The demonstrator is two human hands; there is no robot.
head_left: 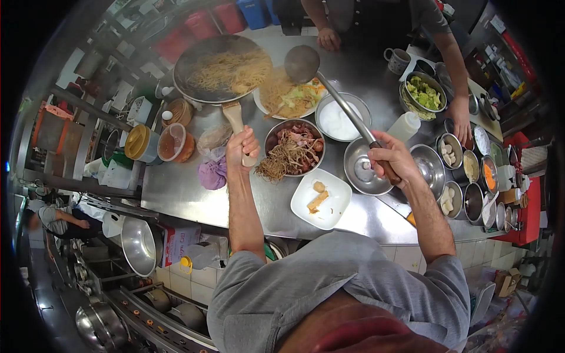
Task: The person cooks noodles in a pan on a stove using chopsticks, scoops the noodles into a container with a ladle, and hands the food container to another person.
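Observation:
My left hand (pixel 242 146) is closed round the wooden handle of a wok (pixel 182 82), which hangs tilted over the counter with noodles (pixel 232 70) inside. In my right hand (pixel 393 159) is the brown-ended handle of a long metal ladle (pixel 302 63); its bowl hangs close to the wok's right side. Below the ladle, a white plate (pixel 263 106) carries more noodles with green and yellow pieces. Steam blurs this area. Nearer me are a bowl of shallots and roots (pixel 294 147), a bowl of white grains (pixel 343 119) and a metal bowl (pixel 359 170).
A square white dish (pixel 322 215) sits near the front edge. Across the counter (pixel 265 206), a co-worker's hand (pixel 459 120) reaches among bowls at the right, and the other hand (pixel 328 39) rests at the back. A squeeze bottle (pixel 405 126) and mug (pixel 398 60) stand nearby.

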